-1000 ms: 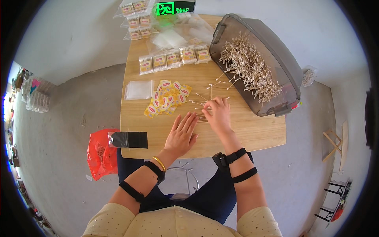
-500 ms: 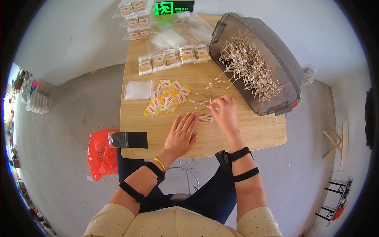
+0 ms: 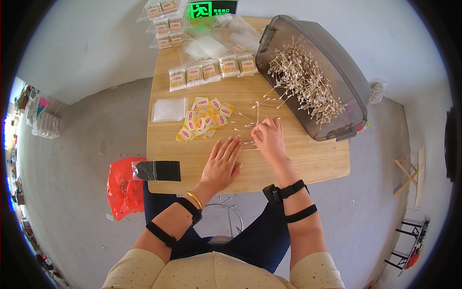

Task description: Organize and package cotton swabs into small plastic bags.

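Observation:
My left hand (image 3: 222,164) lies flat on the table, fingers stretched out and holding nothing. Its fingertips touch the ends of a small row of cotton swabs (image 3: 248,144). Just right of that row, my right hand (image 3: 270,140) is closed in a pinch, thumb against fingers, on what looks like a cotton swab, mostly covered by the fingers. A few loose cotton swabs (image 3: 247,117) are scattered beyond the fingertips. Yellow-and-white paper cards (image 3: 204,118) lie in a loose heap beyond my left hand, with a stack of clear plastic bags (image 3: 169,110) beside them.
A tilted grey plastic bin (image 3: 353,91) at the right holds a mass of cotton swabs (image 3: 305,79). Packed swab packets (image 3: 210,71) form a row at the back; more bagged packets (image 3: 167,23) stand behind. A black packet (image 3: 166,171) overhangs the wooden table's (image 3: 308,166) left edge above a red bag (image 3: 124,188).
My right hand has moved slightly left and toward me, its pinch now closer to the swab row. My left hand stays in place.

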`<state>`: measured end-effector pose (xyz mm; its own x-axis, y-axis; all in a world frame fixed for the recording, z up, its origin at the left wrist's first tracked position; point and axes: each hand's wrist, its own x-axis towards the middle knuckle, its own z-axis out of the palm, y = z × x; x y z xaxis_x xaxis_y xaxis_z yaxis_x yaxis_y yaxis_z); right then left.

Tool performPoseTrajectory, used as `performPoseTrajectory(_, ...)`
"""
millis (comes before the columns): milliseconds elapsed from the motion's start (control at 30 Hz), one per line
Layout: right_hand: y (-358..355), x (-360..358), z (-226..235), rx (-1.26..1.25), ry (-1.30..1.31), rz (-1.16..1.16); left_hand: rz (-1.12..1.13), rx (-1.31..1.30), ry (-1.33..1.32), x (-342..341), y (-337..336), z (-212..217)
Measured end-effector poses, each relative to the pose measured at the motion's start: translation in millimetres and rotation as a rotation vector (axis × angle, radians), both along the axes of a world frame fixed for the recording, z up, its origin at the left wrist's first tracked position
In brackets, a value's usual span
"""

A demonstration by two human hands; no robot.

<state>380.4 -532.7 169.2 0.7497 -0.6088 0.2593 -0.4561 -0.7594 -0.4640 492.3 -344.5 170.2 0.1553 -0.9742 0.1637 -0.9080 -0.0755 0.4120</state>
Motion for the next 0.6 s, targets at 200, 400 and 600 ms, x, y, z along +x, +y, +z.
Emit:
performPoseTrajectory(200,-12,-6,9,0.035,-0.044,-0.043,0.004,-0.003,-0.001,0,0,-1)
performPoseTrajectory(400,-14,2,5,0.006,0.0,-0.011,0.004,0.019,-0.017,0,0,-2)
performPoseTrajectory(600,-7,6,2,-0.003,0.001,0.002,0.008,0.031,-0.006,0,1,-2)
